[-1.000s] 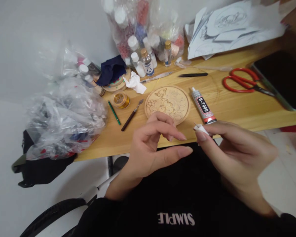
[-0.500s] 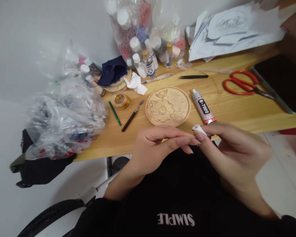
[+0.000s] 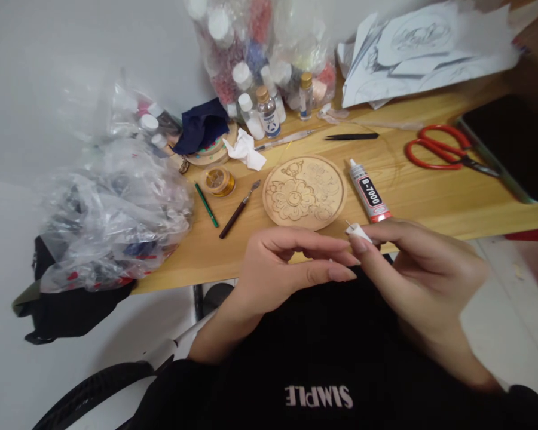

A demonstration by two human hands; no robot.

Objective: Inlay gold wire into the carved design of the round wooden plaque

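Note:
My right hand (image 3: 419, 275) pinches a small white cap (image 3: 361, 233) between thumb and forefinger; a thin metal pin sticks up from it. Beside it is my left hand (image 3: 291, 263), its thumb and fingers apart with nothing visible between them. Its fingertips are close to the right thumb; whether they touch, I cannot tell. Just beyond the right hand lies a B-7000 glue tube (image 3: 368, 190), nozzle pointing away, its near end hidden by the fingers. A round wooden disc (image 3: 305, 191) with a flower pattern outlined in gold lies beyond the left hand.
Left of the disc are a palette knife (image 3: 240, 209), a green stick (image 3: 206, 204) and a spool of gold wire (image 3: 219, 180). Black tweezers (image 3: 352, 137), red-handled scissors (image 3: 448, 150) and a dark tablet (image 3: 515, 146) lie to the right. Bottles, bags and papers line the back.
My left thumb and fingers have parted from a close pinch. The right hand still holds the white cap, shifted slightly left. The view has moved a little.

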